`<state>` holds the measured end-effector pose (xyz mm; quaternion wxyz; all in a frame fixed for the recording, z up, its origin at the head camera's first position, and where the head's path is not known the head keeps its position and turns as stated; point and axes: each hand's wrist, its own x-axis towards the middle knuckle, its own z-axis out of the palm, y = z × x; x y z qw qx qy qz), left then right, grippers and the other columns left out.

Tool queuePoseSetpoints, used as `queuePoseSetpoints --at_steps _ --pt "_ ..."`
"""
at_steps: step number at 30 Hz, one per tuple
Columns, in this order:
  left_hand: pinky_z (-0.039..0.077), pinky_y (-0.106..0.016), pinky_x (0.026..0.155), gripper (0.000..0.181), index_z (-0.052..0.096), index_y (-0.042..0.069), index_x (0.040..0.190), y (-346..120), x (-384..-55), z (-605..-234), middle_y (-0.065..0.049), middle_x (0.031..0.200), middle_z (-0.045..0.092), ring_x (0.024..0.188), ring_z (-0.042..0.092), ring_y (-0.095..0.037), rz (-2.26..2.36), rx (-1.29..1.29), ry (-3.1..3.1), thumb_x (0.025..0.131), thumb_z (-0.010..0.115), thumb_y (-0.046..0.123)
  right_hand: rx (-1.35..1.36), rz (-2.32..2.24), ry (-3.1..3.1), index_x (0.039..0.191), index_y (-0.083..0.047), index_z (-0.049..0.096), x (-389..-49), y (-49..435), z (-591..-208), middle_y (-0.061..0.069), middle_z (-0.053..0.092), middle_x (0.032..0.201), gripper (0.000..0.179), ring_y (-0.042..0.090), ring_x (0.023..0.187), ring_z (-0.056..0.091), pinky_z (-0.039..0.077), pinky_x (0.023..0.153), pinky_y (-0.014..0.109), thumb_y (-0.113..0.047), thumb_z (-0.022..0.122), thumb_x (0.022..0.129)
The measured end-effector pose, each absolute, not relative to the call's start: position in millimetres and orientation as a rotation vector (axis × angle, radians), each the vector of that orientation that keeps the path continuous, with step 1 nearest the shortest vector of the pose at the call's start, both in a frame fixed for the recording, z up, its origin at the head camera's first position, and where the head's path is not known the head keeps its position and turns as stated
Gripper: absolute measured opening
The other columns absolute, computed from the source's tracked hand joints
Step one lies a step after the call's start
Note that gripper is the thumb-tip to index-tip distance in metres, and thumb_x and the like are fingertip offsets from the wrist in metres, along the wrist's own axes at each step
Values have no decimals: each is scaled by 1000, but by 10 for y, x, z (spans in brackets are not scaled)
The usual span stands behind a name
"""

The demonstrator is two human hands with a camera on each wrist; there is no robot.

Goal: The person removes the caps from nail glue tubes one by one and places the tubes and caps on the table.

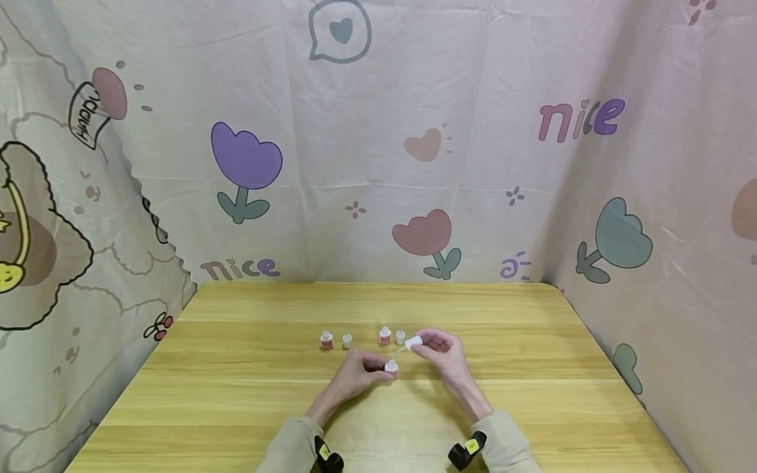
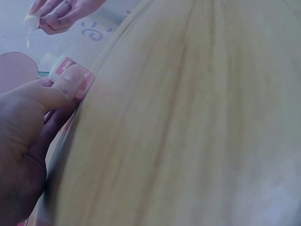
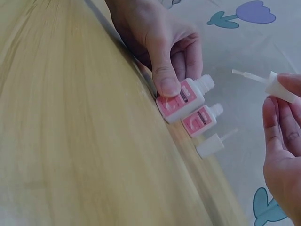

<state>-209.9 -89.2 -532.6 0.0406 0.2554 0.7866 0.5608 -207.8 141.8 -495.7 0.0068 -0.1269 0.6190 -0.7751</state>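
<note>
Near the middle of the table, my left hand [image 1: 357, 373] pinches a small white glue-type bottle [image 1: 391, 370] with a pink label, thumb across the label. The bottle stands upright with its neck [image 3: 205, 83] uncapped. To its right and a little above, my right hand [image 1: 445, 357] pinches a white brush cap [image 1: 413, 342] between thumb and fingers. A thin pale brush [image 3: 249, 75] sticks out of that cap, tilted down toward the bottle's mouth and apart from it. In the left wrist view, the bottle's label [image 2: 85, 82] is partly covered by the thumb.
Behind the hands stand two more uncapped bottles, one at left [image 1: 326, 341] and one nearer the middle [image 1: 385, 336]. Beside each is a white brush cap, the left one [image 1: 347, 341] and the right one [image 1: 400, 337], brush pointing up. A printed cloth [image 1: 355, 230] hangs behind the wooden table [image 1: 236, 394].
</note>
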Motion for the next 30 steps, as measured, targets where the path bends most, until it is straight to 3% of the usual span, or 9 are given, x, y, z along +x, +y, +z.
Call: queuePoseSetpoints --at_steps 5,11,18,22,27,30 --pt "59 -22 77 19 79 8 103 -888 -2100 -5329 -7 95 80 83 74 -6 1719 775 2405 84 80 9 -415 -2412 1922 109 14 63 -2092 1471 -4988 -8 73 91 30 4 86 69 58 83 22 7 74 83" --pt "59 -22 77 19 79 9 103 -887 -2103 -5326 -6 95 80 83 74 -6 1724 762 2403 84 80 10 -455 -2377 1900 111 13 63 -2107 1538 -5013 -7 74 97 28 5 91 70 58 86 23 6 72 85" --pt "59 -22 77 20 79 9 104 -889 -2105 -5322 -6 96 80 83 74 -5 1715 759 2419 83 81 10 -497 -2322 1839 102 -2 71 -2122 1588 -5028 -8 73 98 21 9 93 73 59 87 26 7 73 83" --pt "59 -22 77 20 79 9 103 -890 -2100 -5319 -6 95 80 83 74 -5 1715 771 2422 84 81 10 -505 -2286 1851 104 3 69 -2125 1598 -5033 -7 72 100 21 10 94 73 59 88 27 6 73 84" --pt "59 -22 77 19 79 9 103 -892 -2100 -5322 -6 94 80 83 74 -6 1725 777 2409 84 80 10 -515 -2198 1932 121 19 57 -2131 1601 -5044 -9 72 105 39 8 95 71 58 88 26 1 71 88" --pt "59 -22 76 18 79 9 102 -893 -2102 -5326 -6 94 80 83 75 -7 1732 778 2403 84 80 10 -532 -2131 1985 127 22 52 -2139 1603 -5053 -12 73 103 45 5 91 70 58 87 24 -2 68 93"
